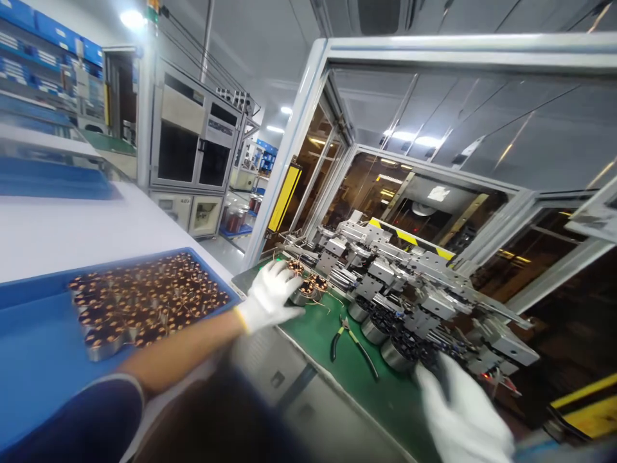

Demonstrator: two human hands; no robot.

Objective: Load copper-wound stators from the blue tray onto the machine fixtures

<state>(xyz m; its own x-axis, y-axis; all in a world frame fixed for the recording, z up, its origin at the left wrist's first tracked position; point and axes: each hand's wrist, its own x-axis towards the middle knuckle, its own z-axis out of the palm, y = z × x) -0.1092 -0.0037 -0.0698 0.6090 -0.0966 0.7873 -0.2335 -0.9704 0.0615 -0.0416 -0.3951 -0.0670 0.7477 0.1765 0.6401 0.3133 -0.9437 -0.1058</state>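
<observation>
My left hand (272, 296), in a white glove, has its fingers and thumb around the near side of a copper-wound stator (303, 294) on the green mat (322, 328). More wound stators with loose copper wire ends sit against it. My right hand (465, 411), also gloved, is smeared by motion at the lower right. It is beside a row of steel stators with black tops (398, 354); its grip does not show clearly. Between the hands lie pliers (348, 337) with dark and yellow-green handles, spread apart on the mat.
Behind the stators stands a metal fixture (385, 270) with several clamp blocks, inside a white-framed machine (301, 109). Yellow light-curtain bars (285, 198) flank the opening. To the left, a blue tray (43, 341) of wound stators rests on a white table (144, 225).
</observation>
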